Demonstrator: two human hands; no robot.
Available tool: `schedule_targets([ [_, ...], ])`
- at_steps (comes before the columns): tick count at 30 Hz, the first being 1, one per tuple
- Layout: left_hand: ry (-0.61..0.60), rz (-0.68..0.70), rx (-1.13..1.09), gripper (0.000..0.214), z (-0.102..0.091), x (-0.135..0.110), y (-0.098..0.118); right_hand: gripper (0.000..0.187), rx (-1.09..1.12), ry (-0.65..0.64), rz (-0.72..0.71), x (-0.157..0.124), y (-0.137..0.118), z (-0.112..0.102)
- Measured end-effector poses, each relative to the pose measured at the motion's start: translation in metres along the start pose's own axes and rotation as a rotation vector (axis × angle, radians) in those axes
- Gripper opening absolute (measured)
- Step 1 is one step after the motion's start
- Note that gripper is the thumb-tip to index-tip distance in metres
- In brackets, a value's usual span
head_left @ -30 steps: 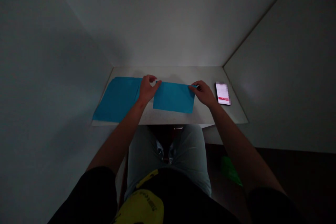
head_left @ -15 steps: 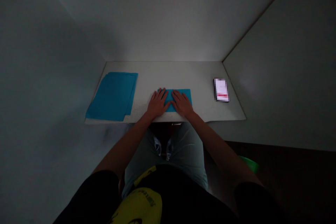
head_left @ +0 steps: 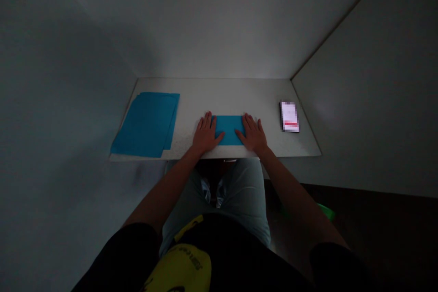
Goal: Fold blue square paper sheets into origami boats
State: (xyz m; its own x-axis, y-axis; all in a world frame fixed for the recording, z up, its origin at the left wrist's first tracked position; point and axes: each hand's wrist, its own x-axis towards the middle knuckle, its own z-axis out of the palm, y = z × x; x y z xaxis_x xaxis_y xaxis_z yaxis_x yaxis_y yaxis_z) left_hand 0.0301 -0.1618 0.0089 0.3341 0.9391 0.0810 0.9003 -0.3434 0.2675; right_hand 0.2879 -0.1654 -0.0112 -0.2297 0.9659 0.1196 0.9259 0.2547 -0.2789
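A small blue rectangle of paper (head_left: pixel 230 128), which looks folded, lies flat near the front edge of the white table (head_left: pixel 219 96). My left hand (head_left: pixel 205 136) rests flat over its left end, fingers stretched out and thumb pointing inward. Over the right end lies my right hand (head_left: pixel 253 134), also flat with the fingers extended and the thumb apart. The middle of the paper shows between the two thumbs, while both ends are partly covered by the hands. Neither hand grips anything.
Several larger blue sheets (head_left: pixel 147 123) lie overlapping on the table's left side. A phone (head_left: pixel 289 117) with a lit, blurred screen lies at the right. Walls border the table at the back and sides. Something green (head_left: pixel 326 211) sits low on the right.
My right hand has slid to the right, from the paper's middle to its right end. My left hand has shifted slightly, uncovering more of the paper between the hands.
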Motion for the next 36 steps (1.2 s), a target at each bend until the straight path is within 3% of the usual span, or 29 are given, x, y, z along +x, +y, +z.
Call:
schedule_targets([
  [5, 0.016, -0.028, -0.004, 0.090, -0.005, -0.002, 0.001, 0.096, 0.037, 0.107, 0.079, -0.007, 0.007, 0.000],
  [12, 0.015, -0.025, -0.028, 0.085, -0.004, -0.002, -0.002, 0.108, 0.147, 0.103, 0.028, -0.006, 0.006, -0.009],
  [17, 0.021, -0.029, -0.022, 0.086, -0.002, -0.002, -0.003, 0.109, 0.319, 0.179, -0.084, -0.011, 0.009, -0.015],
  [20, 0.015, -0.032, -0.024, 0.086, -0.002, -0.002, -0.002, 0.098, 0.390, 0.174, -0.150, -0.015, 0.010, -0.018],
  [24, 0.004, -0.042, -0.031, 0.085, -0.005, -0.002, -0.001, 0.057, 0.324, 0.058, -0.285, -0.017, 0.006, -0.024],
  [26, 0.003, -0.048, -0.036, 0.086, -0.007, -0.002, 0.000, 0.047, 0.250, 0.005, -0.347, -0.017, 0.001, -0.027],
  [32, 0.020, -0.075, -0.053, 0.092, -0.009, -0.002, 0.002, 0.048, 0.128, -0.109, -0.359, -0.016, -0.011, -0.032],
  [36, 0.060, -0.174, -0.063, 0.105, -0.013, 0.003, 0.002, 0.049, 0.122, -0.151, -0.364, -0.014, -0.011, -0.032],
])
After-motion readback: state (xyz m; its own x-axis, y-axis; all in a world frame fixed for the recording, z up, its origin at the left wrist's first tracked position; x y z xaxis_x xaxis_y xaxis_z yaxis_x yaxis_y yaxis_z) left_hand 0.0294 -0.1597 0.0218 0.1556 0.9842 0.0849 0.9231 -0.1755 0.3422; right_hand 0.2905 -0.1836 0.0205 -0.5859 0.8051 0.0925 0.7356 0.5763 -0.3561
